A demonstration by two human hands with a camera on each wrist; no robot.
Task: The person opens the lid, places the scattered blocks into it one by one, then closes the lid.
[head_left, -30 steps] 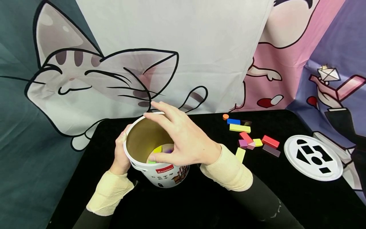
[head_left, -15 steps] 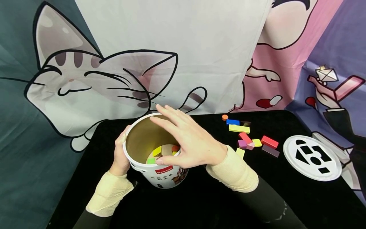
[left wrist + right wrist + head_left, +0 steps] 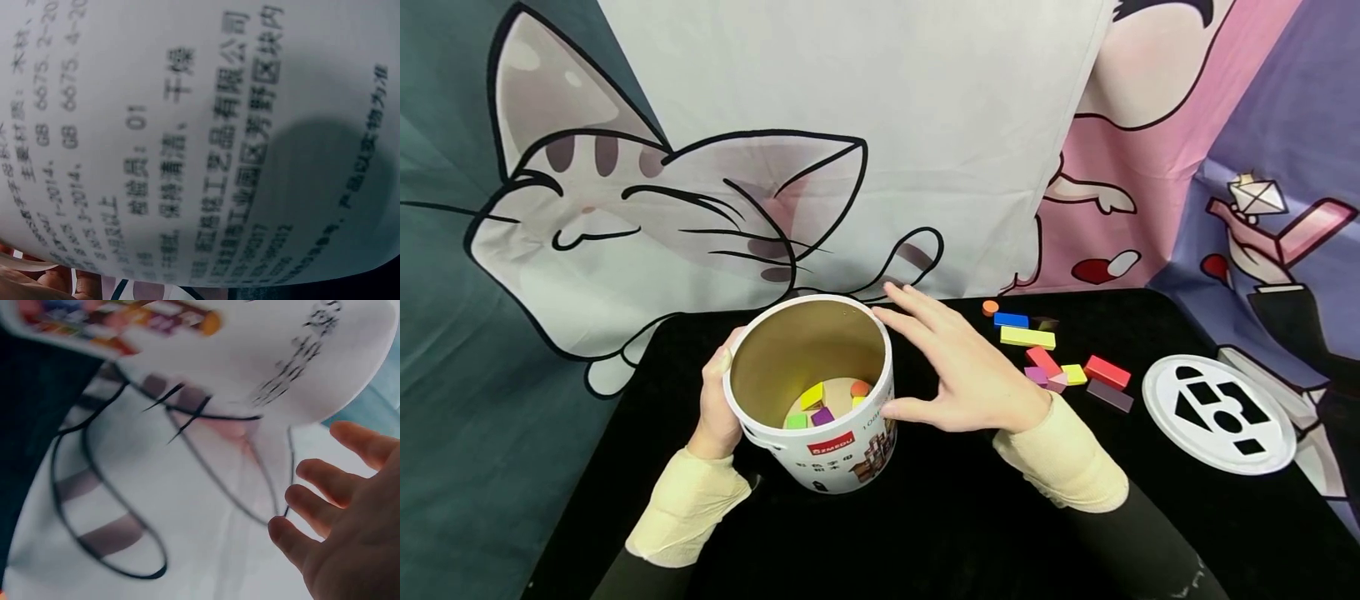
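A white bucket with a red label stands tilted on the black table, its mouth toward the head camera. At its left rim my left hand grips the wall; part of that hand is hidden behind the bucket. Printed text on the bucket wall fills the left wrist view, with a few fingers at the lower left. Inside lie several small blocks, among them a yellow block, a green block and a purple block. My right hand holds nothing, fingers spread, beside the right rim.
Right of the bucket, several loose blocks lie in a group, including a long yellow block, a red block and a blue block. A round white lid with shaped holes lies farther right. A printed cloth hangs behind the table.
My right hand has moved right, from over the bucket's mouth to beside its rim. A purple block now shows inside the bucket. My left hand has stayed in place.
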